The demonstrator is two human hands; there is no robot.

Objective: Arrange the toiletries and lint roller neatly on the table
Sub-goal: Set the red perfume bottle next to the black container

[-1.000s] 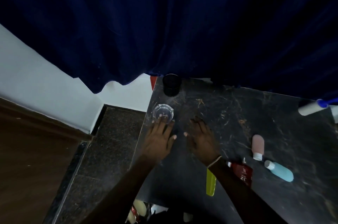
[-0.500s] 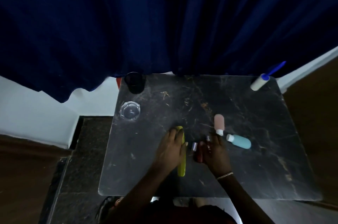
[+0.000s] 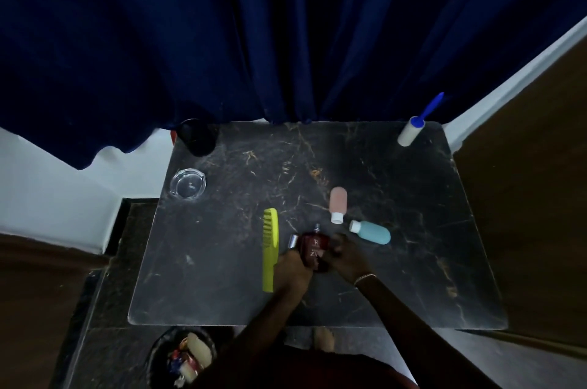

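On the dark marble table (image 3: 222, 277), both hands hold a dark red perfume bottle (image 3: 313, 247) near the front centre. My left hand (image 3: 293, 264) grips its left side, where a silver cap (image 3: 293, 241) shows. My right hand (image 3: 344, 256) grips its right side. A yellow-green comb (image 3: 270, 248) lies flat just left of my left hand. A pink bottle (image 3: 337, 204) and a teal bottle (image 3: 371, 231) lie on their sides right of the perfume. A white lint roller with a blue handle (image 3: 413, 129) lies at the back right corner.
A black cup (image 3: 197, 137) stands at the back left corner, with a clear glass ashtray (image 3: 187, 183) in front of it. A dark blue curtain (image 3: 286, 39) hangs behind the table. A bin with rubbish (image 3: 182, 357) sits on the floor below the front edge.
My left hand let go of the comb, which now lies flat, and joined my right hand on the perfume bottle. The camera view steadied over the table.
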